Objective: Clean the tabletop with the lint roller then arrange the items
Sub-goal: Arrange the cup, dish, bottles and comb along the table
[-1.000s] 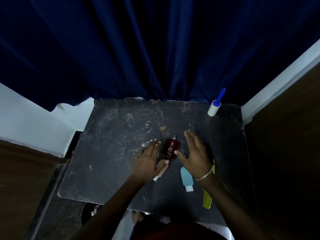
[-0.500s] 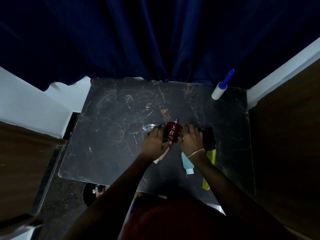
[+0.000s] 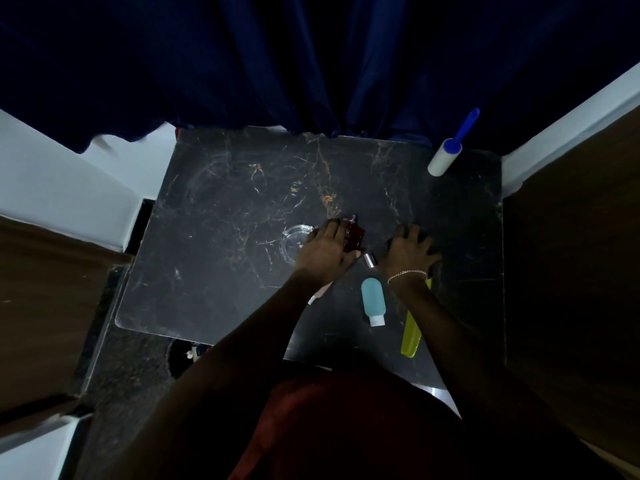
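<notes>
The white lint roller (image 3: 444, 160) with a blue handle lies at the far right corner of the black marble tabletop (image 3: 221, 271), apart from both hands. My left hand (image 3: 323, 254) is closed over a dark red bottle (image 3: 356, 235) at mid-table, next to a clear glass ashtray (image 3: 292, 242). My right hand (image 3: 410, 251) rests curled over a flat black object (image 3: 432, 251), mostly hiding it. A small silver cylinder (image 3: 370, 260) lies between the hands. A pale blue bottle (image 3: 373, 301) and a yellow-green item (image 3: 411, 336) lie near the front edge.
A dark blue curtain (image 3: 311, 64) hangs along the table's far edge. White walls and brown wooden panels (image 3: 571, 271) close in on both sides. A pink item (image 3: 320, 294) shows partly under my left forearm.
My right hand left the red bottle and moved right onto the black object. My left hand stayed on the bottle and shifted it slightly left. The silver cylinder now shows between the hands.
</notes>
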